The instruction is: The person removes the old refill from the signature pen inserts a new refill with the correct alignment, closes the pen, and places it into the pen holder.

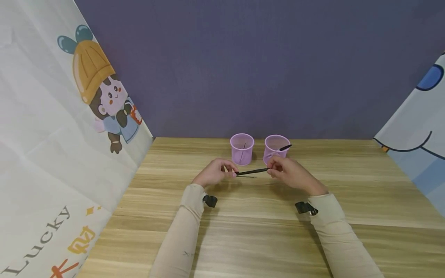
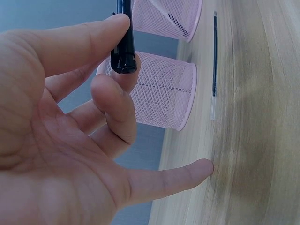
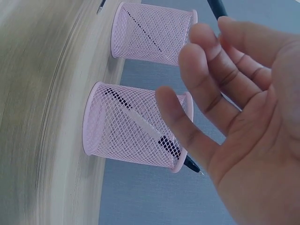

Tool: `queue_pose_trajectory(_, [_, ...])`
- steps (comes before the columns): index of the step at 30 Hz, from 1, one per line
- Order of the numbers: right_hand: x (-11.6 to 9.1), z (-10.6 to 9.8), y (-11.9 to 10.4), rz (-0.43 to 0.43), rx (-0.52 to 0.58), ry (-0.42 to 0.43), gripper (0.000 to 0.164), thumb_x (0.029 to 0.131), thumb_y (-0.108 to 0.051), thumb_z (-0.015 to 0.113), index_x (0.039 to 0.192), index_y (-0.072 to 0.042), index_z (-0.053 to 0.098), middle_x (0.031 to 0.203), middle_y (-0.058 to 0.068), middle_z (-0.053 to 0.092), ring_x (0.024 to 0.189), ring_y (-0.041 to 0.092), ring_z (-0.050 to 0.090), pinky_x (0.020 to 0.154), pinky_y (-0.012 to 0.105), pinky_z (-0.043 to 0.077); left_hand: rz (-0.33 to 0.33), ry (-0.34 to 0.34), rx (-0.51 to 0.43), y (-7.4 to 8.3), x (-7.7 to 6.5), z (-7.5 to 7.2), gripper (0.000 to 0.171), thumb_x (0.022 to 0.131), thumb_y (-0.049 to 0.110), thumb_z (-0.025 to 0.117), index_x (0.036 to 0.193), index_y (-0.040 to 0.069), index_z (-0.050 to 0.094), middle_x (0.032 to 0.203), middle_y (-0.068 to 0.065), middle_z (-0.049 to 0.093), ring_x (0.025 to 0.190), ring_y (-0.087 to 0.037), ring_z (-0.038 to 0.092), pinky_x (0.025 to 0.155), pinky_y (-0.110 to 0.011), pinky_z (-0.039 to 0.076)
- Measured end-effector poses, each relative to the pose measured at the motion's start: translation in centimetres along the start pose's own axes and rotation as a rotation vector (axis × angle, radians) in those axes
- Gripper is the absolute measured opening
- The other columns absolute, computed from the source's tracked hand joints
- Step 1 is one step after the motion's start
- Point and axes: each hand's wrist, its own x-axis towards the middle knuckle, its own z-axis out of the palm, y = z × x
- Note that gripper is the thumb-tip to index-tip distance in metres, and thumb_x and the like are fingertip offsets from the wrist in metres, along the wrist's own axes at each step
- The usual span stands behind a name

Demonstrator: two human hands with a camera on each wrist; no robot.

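A black pen (image 1: 252,172) is held level between both hands, just above the table. My left hand (image 1: 219,171) pinches its left end between thumb and forefinger; in the left wrist view the little finger (image 2: 187,176) stretches out toward the tabletop. My right hand (image 1: 290,172) pinches the other end with its fingertips, and the dark shaft shows at the top of the right wrist view. Under the pen lies a thin pen refill (image 2: 215,56), dark with a clear end, flat on the wood.
Two pink mesh pen cups stand behind the hands. The left cup (image 1: 236,156) has a thin dark refill leaning inside. A black-and-white pen (image 3: 192,164) slants out of the right cup (image 3: 89,124), its tip above the rim. A dark panel (image 1: 260,77) rises behind the wooden table (image 1: 243,239).
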Motion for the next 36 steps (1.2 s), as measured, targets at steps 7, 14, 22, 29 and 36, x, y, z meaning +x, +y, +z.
queue_pose_trajectory(7, [0.04,-0.02,-0.05,0.002,0.011,-0.015,0.009,0.101,-0.013,0.064,0.099,-0.004,0.063,0.080,-0.001,0.061,0.071,0.010,0.056,0.063,0.025,0.049,0.007,0.000,0.006,0.04,-0.06,-0.08,0.007,0.094,0.014,0.074,0.099,0.017,0.078,0.089,0.000,0.068,0.081,-0.014,0.058,0.073,-0.028,0.047])
queue_pose_trajectory(14, [0.05,-0.04,-0.25,-0.004,-0.007,-0.023,0.009,0.102,-0.013,0.064,0.099,-0.005,0.064,0.080,-0.001,0.063,0.071,0.010,0.057,0.064,0.026,0.050,0.008,0.000,0.013,0.08,-0.13,-0.14,0.007,0.094,0.014,0.074,0.099,0.017,0.079,0.089,0.000,0.068,0.080,-0.013,0.058,0.072,-0.028,0.047])
queue_pose_trajectory(22, [0.08,0.01,-0.27,0.006,-0.003,-0.040,0.008,0.102,-0.013,0.062,0.094,-0.010,0.062,0.079,0.000,0.064,0.074,0.017,0.062,0.065,0.027,0.050,0.012,-0.006,0.005,0.14,-0.25,-0.20,0.009,0.094,0.012,0.074,0.101,0.015,0.079,0.090,-0.003,0.070,0.081,-0.014,0.057,0.073,-0.028,0.046])
queue_pose_trajectory(29, [0.08,0.10,-0.41,-0.017,-0.027,-0.038,0.015,0.104,-0.014,0.060,0.090,-0.010,0.061,0.076,-0.001,0.062,0.072,0.015,0.060,0.065,0.027,0.048,0.011,-0.004,0.004,0.12,-0.28,-0.17,0.009,0.094,0.011,0.074,0.101,0.014,0.079,0.090,-0.004,0.069,0.079,-0.014,0.057,0.072,-0.027,0.046])
queue_pose_trajectory(36, [0.15,0.24,-0.58,-0.010,-0.059,-0.029,0.023,0.106,-0.016,0.057,0.083,-0.015,0.060,0.073,-0.002,0.058,0.066,0.011,0.050,0.061,0.027,0.043,0.016,0.002,-0.010,0.28,-0.40,-0.20,0.009,0.092,0.010,0.075,0.101,0.012,0.079,0.089,-0.005,0.068,0.076,-0.013,0.056,0.069,-0.024,0.045])
